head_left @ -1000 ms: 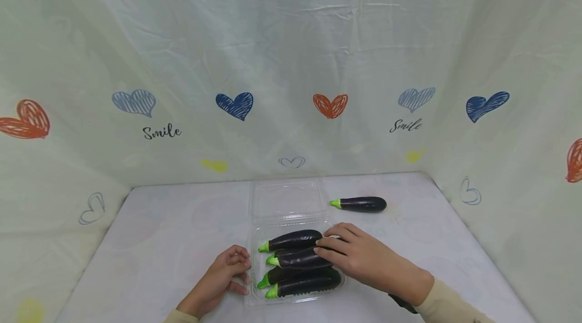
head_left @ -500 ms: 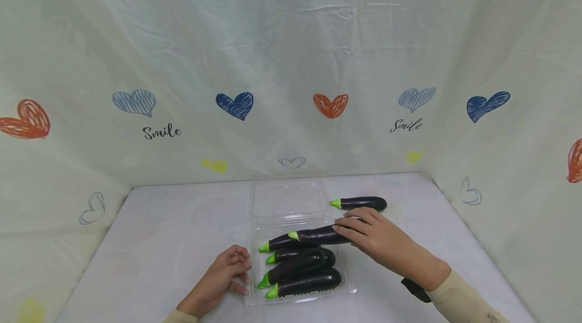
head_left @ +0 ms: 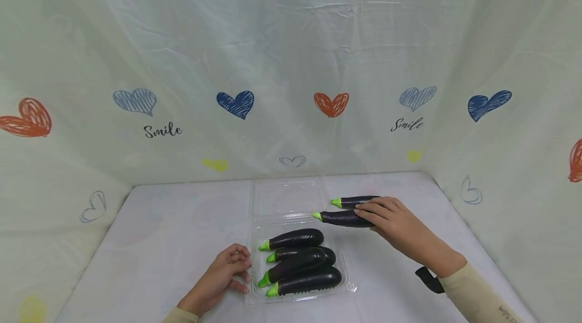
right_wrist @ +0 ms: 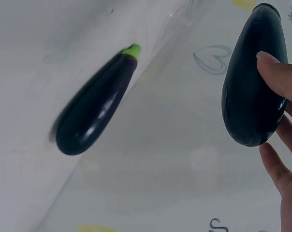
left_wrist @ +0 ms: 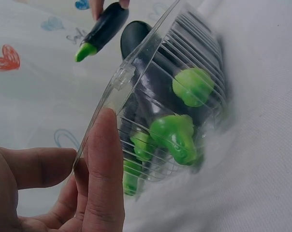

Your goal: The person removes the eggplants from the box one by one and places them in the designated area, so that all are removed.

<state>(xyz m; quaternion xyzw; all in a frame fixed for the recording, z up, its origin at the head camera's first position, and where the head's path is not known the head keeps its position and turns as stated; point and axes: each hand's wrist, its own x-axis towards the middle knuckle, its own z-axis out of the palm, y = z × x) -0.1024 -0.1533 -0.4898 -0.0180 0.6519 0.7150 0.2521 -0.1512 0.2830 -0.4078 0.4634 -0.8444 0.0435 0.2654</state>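
My right hand (head_left: pixel 404 227) grips a dark purple eggplant (head_left: pixel 342 219) by its thick end, thumb on one side and fingers on the other, with the green stem pointing left. It is held above the table, to the right of a hinged clear plastic container (head_left: pixel 349 282). Inside the container lie several eggplants (head_left: pixel 297 238), green stems to the left, one partly on top of another. In the left wrist view, my left hand (left_wrist: pixel 71 188) pinches the container's rim (left_wrist: pixel 107 94) between thumb and fingers. A second eggplant (right_wrist: pixel 97 106) rests on the table near the right hand, partly covered by it in the head view.
The container's clear lid (head_left: pixel 288 200) lies folded back toward the rear of the white table (head_left: pixel 182 227). Behind and beside the table hangs a pale curtain (head_left: pixel 291 60) printed with hearts and "Smile". A black strap (head_left: pixel 429 280) hangs at the right wrist.
My right hand has lifted one eggplant out from among those in the container and carried it right and back, beside the one on the table. My left hand has stayed at the rim.
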